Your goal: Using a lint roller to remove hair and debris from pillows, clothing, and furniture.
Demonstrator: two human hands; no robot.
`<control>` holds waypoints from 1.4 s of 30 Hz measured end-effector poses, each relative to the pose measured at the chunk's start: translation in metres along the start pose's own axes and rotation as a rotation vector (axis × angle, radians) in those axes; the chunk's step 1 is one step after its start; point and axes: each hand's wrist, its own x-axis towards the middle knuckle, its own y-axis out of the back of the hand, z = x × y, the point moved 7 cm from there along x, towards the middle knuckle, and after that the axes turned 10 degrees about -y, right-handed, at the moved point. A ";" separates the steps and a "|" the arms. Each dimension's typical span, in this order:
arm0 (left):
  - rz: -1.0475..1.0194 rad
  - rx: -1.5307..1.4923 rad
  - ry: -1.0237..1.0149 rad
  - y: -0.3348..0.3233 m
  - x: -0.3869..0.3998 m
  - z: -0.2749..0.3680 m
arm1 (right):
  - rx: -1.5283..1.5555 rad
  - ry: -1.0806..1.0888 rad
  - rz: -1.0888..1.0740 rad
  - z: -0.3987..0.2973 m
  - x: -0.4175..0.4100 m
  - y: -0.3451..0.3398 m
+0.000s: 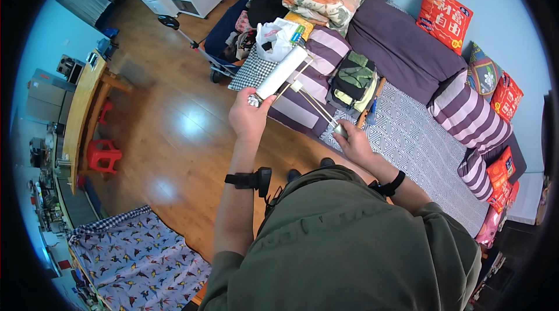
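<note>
My left hand (248, 112) grips the lower end of a white lint roller (284, 70), thumb and fingers around its tip. The roller is tilted, its far end pointing up and to the right. From it a thin metal frame (315, 103) runs down to a short handle (341, 130), and my right hand (354, 141) is closed around that handle. Beyond the roller are a white plastic bag (274, 44) and a striped purple cushion (326, 49). A pile of folded clothes (356, 77) lies on the sofa to the right of the frame.
A dark sofa (401, 44) with a patterned cover (406, 123) and several cushions runs along the right. A blue folding wagon (222, 27) filled with clothes stands ahead. Leftward are a red plastic stool (104, 156), a wooden table (85, 105) and a bird-print cloth (139, 263).
</note>
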 end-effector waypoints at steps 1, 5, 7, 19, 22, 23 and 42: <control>0.000 -0.040 0.019 0.000 0.000 0.001 | 0.003 0.005 -0.003 0.001 0.002 0.003; 0.055 -0.264 0.105 -0.004 -0.001 -0.007 | -0.042 0.035 -0.014 0.007 0.010 0.009; 0.053 -0.265 0.108 -0.005 0.002 -0.010 | -0.052 0.037 -0.023 0.011 0.013 0.011; -0.335 0.077 0.166 -0.020 0.015 0.002 | 0.026 0.021 -0.108 0.032 0.017 0.018; -0.292 0.144 0.084 -0.023 0.014 0.010 | 0.005 0.026 -0.102 0.032 0.019 0.022; -0.238 0.153 0.039 -0.021 0.013 0.012 | -0.003 0.036 -0.107 0.034 0.021 0.021; -0.245 0.080 0.162 -0.031 0.003 0.042 | 0.015 -0.036 -0.126 0.045 0.016 0.033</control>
